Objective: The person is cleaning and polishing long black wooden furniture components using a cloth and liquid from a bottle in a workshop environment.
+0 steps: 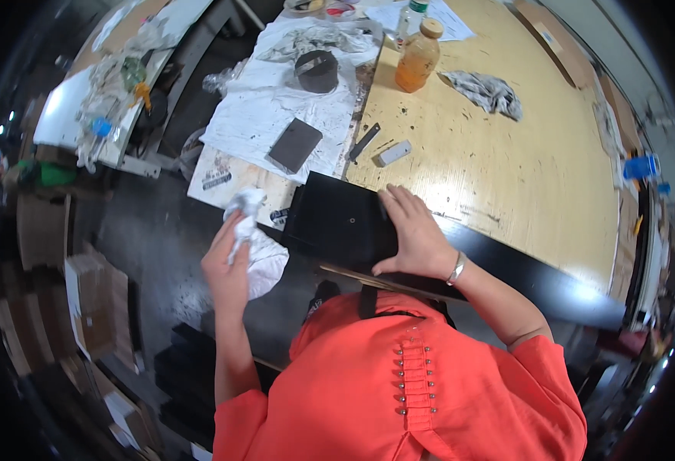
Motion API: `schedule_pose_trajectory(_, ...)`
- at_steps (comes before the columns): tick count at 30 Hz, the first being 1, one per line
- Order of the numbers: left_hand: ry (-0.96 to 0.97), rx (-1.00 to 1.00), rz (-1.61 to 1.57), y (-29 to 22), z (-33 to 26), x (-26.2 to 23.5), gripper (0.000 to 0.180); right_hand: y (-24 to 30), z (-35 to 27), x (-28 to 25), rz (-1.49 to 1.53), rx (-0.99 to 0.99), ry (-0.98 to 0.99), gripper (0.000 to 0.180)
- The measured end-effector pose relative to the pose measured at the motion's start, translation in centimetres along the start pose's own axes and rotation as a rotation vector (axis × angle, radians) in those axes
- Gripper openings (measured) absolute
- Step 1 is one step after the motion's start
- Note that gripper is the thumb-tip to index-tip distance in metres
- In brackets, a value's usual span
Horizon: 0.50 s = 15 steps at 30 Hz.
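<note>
Currently wiping step, by the look; right hand (418, 234) flat, fingers spread, pinning black panel (343, 220) at desk (506, 169) edge; left hand (228, 265) clenched round white rag (254, 246); next move likely needs rag brought onto panel.

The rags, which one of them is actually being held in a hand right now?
The white rag, bunched in the left hand beside the black panel. The grey rag lies loose on the wooden table, far from both hands.
</note>
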<state>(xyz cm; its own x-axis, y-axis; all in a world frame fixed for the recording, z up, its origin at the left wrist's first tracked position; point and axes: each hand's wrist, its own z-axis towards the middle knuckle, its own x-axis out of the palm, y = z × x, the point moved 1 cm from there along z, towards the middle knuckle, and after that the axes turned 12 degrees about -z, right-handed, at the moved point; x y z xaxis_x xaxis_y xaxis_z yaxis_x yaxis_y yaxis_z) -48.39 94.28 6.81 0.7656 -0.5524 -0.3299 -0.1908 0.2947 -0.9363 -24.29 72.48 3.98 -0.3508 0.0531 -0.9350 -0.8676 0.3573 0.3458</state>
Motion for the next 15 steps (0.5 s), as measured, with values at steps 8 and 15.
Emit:
schedule_pose_trajectory(8,0.677,0.546,0.045,6.5,3.1,4.6,0.02,4.6,-1.2,2.5,-0.213,0.185,0.01,0.113)
schedule_pose_trajectory(15,0.684,0.43,-0.21,7.2,7.6,6.5,0.011,6.5,-0.3,2.5,-0.306,0.173,-0.01,0.114)
